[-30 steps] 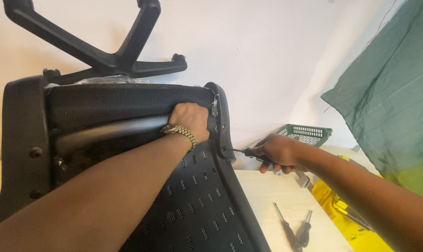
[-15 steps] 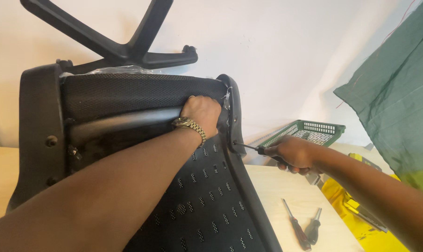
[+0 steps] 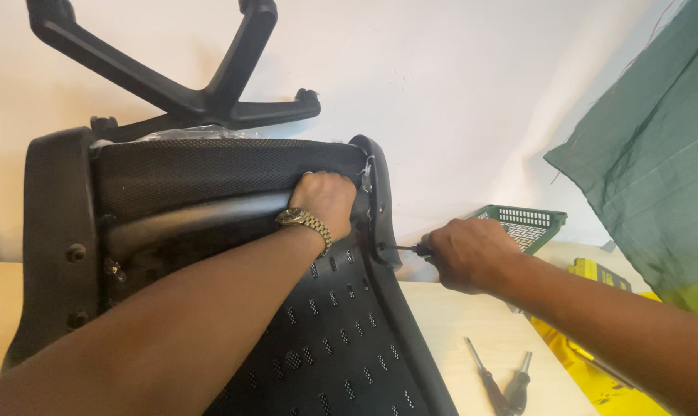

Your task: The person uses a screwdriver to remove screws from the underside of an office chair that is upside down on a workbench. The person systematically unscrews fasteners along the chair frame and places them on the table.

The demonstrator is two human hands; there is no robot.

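Chair (image 3: 210,254) is lying upturned on the table (image 3: 457,323), with its star base (image 3: 202,92) pointing up against the wall. You are gripping the chair's metal bar (image 3: 202,216) with your left hand (image 3: 329,202), fingers wrapped tightly around it, a watch (image 3: 306,223) showing at the wrist. You are closing your right hand (image 3: 468,253) around a screwdriver (image 3: 403,249), pressing its tip against the chair's right frame edge. Two spare screwdrivers (image 3: 503,381) are lying just right of the chair. A green basket (image 3: 522,223) is sitting beyond your right hand.
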